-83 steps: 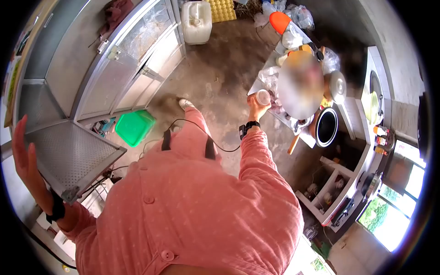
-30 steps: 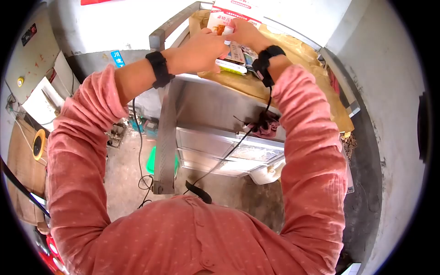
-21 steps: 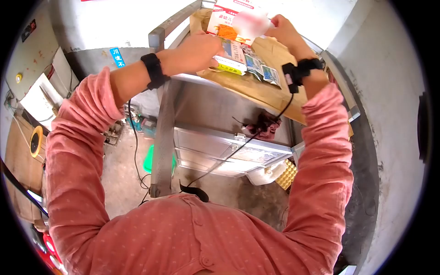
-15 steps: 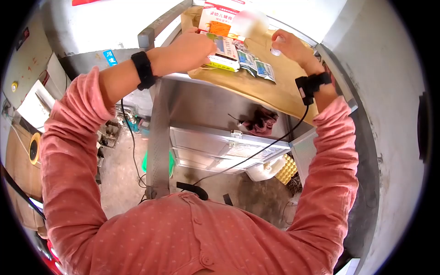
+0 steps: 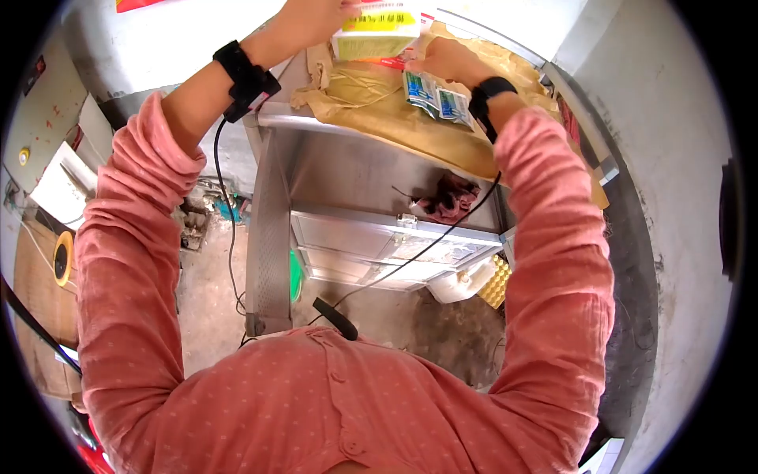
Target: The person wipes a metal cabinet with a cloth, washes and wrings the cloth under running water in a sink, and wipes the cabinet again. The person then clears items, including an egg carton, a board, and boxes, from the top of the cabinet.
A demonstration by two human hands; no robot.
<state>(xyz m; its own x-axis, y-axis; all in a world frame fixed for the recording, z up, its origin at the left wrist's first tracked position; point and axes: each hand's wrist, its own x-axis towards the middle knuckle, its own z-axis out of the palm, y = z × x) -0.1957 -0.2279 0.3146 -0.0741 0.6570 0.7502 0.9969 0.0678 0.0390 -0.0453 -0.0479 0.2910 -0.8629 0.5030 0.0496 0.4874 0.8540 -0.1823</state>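
Note:
At the top edge, my left hand (image 5: pixel 316 17) is closed on a white and yellow-green medicine box (image 5: pixel 377 35), which is raised and tilted with its yellow printed side toward me. Part of that hand is cut off by the frame. My right hand (image 5: pixel 450 62) is low over the brown paper, just right of the box, back of the hand up. Its fingers are mostly hidden, so whether it holds anything does not show. Close below it lie foil sachets (image 5: pixel 453 106) in blue, green and white. A red and white carton (image 5: pixel 427 21) shows partly behind the medicine box.
Brown paper (image 5: pixel 363 99) covers the top of a metal cabinet (image 5: pixel 272 229). A dark, pinkish cloth (image 5: pixel 452 199) lies on the shelf below. Cables run from both black wristbands. A grey wall (image 5: pixel 687 158) rises on the right. Yellow egg trays (image 5: pixel 495 282) stand beneath.
My left hand has lifted the medicine box up and away from the paper. My right hand has moved left and inward; the small white bottle seen in it before no longer shows.

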